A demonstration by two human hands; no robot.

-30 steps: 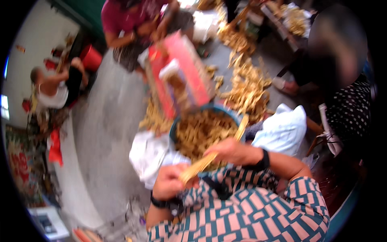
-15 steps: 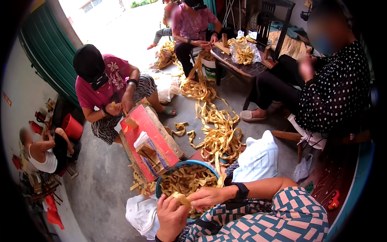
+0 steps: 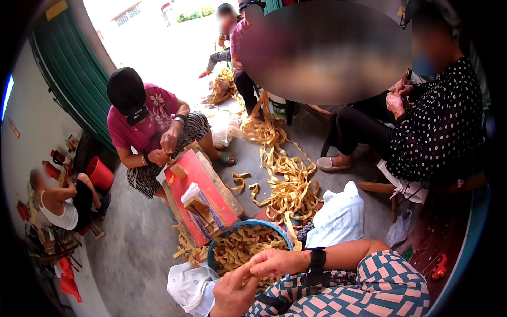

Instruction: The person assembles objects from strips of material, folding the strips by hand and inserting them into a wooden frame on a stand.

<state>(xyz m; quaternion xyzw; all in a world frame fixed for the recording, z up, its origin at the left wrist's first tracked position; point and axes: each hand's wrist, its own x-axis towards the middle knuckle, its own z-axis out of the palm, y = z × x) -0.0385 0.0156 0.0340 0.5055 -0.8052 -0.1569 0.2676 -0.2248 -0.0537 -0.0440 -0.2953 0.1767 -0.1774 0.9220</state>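
My left hand (image 3: 232,293) and my right hand (image 3: 277,262) meet over a blue-rimmed tub (image 3: 211,259), fingers pinched together. Between their fingertips is a short piece of yellow-brown strip (image 3: 247,266), mostly covered by the fingers. The tub is full of short knotted pieces (image 3: 244,243) of the same colour. Just past its right rim, a long flat strip (image 3: 291,228) runs to a loose heap of strips (image 3: 288,185) on the floor.
A red-topped wooden bench (image 3: 203,195) stands beyond the tub, a person in pink (image 3: 153,113) working at it. White cloths (image 3: 338,214) lie to the tub's right. A person in dotted black (image 3: 438,116) sits at right. A dark blur hides the back right.
My fingertips have closed in on the strip, which shows less than before. The left hand has turned and sits slightly lower and to the right. The view has shifted slightly.
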